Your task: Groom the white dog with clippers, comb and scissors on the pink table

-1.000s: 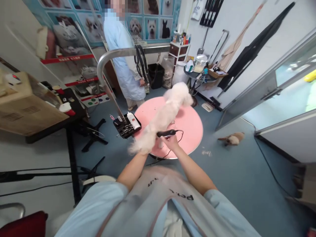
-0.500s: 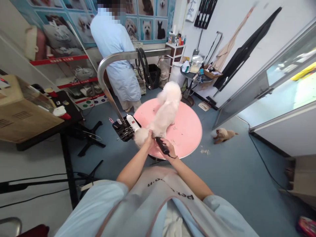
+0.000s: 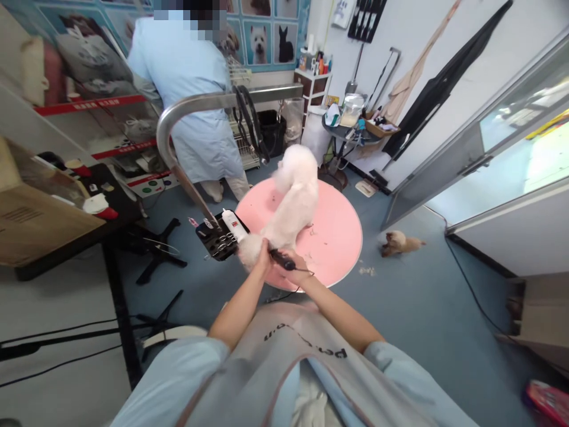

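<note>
A white dog (image 3: 291, 207) stands on a round pink grooming table (image 3: 340, 231), its rear toward me and its fluffy head at the far side. At the dog's rear, my left hand (image 3: 265, 256) is closed around the base of its puffy tail (image 3: 249, 249). My right hand (image 3: 299, 270) grips a black corded hair clipper (image 3: 283, 260), whose head is close beside my left hand and the dog's hindquarters. Whether the blade touches the coat is hidden. Loose hair clippings lie on the tabletop.
A metal grooming arm (image 3: 166, 127) with black straps rises at the left. Its black tool tray (image 3: 221, 240) holds scissors and a white clipper (image 3: 234, 224). A person in a blue smock (image 3: 191, 77) stands behind. A small brown dog (image 3: 402, 243) is on the floor at right.
The clipper and my right hand have shifted left toward my left hand, and the clipper lies flatter. The person in the smock has leaned left. My view has moved slightly.
</note>
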Demonstrator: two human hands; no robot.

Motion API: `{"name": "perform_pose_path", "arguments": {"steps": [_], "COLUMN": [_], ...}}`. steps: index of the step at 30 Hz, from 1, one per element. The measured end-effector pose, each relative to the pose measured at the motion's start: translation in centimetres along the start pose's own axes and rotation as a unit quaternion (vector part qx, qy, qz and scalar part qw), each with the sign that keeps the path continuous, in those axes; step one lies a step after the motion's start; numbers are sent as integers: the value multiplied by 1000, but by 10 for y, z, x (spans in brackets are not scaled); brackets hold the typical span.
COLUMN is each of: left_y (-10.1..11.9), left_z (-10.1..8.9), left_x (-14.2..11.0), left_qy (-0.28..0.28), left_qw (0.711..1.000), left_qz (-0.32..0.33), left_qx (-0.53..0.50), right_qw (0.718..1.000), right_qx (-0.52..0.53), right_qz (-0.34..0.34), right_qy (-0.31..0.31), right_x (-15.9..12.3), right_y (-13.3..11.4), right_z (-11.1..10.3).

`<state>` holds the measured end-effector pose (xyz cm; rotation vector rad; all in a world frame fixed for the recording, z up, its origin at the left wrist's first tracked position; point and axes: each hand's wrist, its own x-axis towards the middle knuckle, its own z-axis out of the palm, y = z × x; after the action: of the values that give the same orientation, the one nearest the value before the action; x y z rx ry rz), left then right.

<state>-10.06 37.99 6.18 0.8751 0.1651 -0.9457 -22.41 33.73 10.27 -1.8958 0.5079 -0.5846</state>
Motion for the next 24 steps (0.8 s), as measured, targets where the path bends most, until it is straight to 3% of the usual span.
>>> {"name": "perform_pose_path", "arguments": {"steps": [4, 8, 10, 12, 15, 16, 18, 21, 24], "left_y": [-3, -9, -10, -11, -10, -10, -11, -13, -15], "left_z": [-2, 4, 10, 17, 28, 32, 40, 52, 62], "left_x": [-3, -7, -9, -11, -15, -16, -17, -17, -15], "left_qy": [4, -4, 15, 41, 95, 116, 158, 201, 228], "left_qw": [998, 995, 995, 993, 988, 986, 979, 967, 958], "left_qz": [36, 53, 68, 92, 106, 106, 115, 142, 165], "left_qx": [-52, -82, -73, -60, -52, -52, -56, -63, -55], "right_qw": [994, 984, 987, 987, 973, 967, 956, 948, 965], "right_qx": [80, 149, 151, 158, 207, 231, 273, 270, 226], "right_qz": [58, 56, 27, 13, 51, 73, 106, 96, 54], "right_qy": [38, 86, 52, -20, -94, -81, 4, 137, 119], "right_x": [-1, 28, 47, 63, 82, 91, 114, 169, 231], "right_y": [6, -1, -4, -2, 16, 24, 40, 53, 50], "right_z": [-33, -83, -101, -114, -138, -149, -177, -220, -244]}}
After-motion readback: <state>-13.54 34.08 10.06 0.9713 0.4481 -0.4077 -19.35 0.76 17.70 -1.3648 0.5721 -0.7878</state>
